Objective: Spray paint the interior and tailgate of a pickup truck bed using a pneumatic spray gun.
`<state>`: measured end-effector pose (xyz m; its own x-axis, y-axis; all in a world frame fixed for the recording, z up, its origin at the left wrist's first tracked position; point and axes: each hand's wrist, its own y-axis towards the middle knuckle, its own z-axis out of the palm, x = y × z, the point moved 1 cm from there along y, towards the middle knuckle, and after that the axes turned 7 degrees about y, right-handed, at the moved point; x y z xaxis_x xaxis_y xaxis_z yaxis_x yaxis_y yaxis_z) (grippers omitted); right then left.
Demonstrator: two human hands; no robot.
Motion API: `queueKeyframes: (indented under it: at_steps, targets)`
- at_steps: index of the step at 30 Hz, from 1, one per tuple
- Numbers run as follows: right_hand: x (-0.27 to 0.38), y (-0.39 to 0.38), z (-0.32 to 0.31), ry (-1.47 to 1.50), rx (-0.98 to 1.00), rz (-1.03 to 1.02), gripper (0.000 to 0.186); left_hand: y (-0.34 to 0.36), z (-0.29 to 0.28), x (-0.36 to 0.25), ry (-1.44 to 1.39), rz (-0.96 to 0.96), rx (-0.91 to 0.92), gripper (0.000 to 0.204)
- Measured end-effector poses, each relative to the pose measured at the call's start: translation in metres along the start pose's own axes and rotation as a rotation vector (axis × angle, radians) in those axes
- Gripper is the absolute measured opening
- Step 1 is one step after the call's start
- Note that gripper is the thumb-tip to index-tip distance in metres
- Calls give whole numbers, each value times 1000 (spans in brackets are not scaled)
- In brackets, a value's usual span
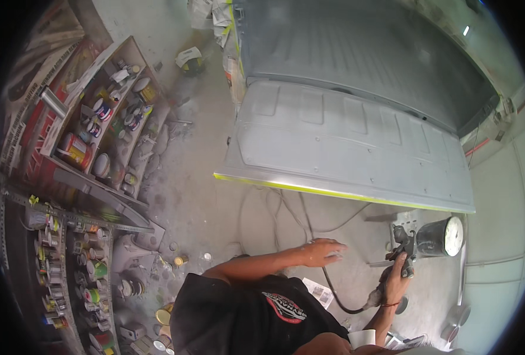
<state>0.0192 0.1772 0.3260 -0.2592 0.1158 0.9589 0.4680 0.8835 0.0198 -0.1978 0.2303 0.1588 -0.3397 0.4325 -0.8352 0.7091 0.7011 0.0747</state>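
My right hand (397,283) is wrapped round the grip of a dark spray gun (403,244), held up at the right. A black hose (333,291) curves from below the gun's handle past my body and away along the floor. My left hand (321,252) reaches out in front of my chest with nothing in it, its fingers stretched and a little apart. Beyond both hands lies a lowered grey tailgate (333,145) with raised panels. Yellow-green tape (310,189) runs along its near edge. Neither hand touches the tailgate.
Behind the tailgate extends a grey truck bed (357,47), with masking paper (222,23) at its left side. A dark bucket (434,238) stands right of the gun. Shelves of paint cans (97,269) line the left, and small cans (181,260) sit on the floor.
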Motion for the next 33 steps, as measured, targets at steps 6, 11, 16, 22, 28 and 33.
queueKeyframes:
  at_steps: [6,11,16,22,28,33]
  targets:
    - [-16,-29,7,-191,-79,-20,31,-115,14,76,401,-281,439,46]
    - [16,-55,46,-76,119,114,30,-216,-3,101,258,-479,506,48]
    - [53,-76,112,-24,302,141,38,-255,-41,110,202,-578,339,47]
    - [77,-89,190,24,573,164,29,-271,-72,121,259,-657,227,43]
    - [94,-79,225,215,667,308,30,-273,-68,130,195,-576,206,49]
    - [75,-42,184,57,258,249,39,-246,-58,158,147,-496,150,51]
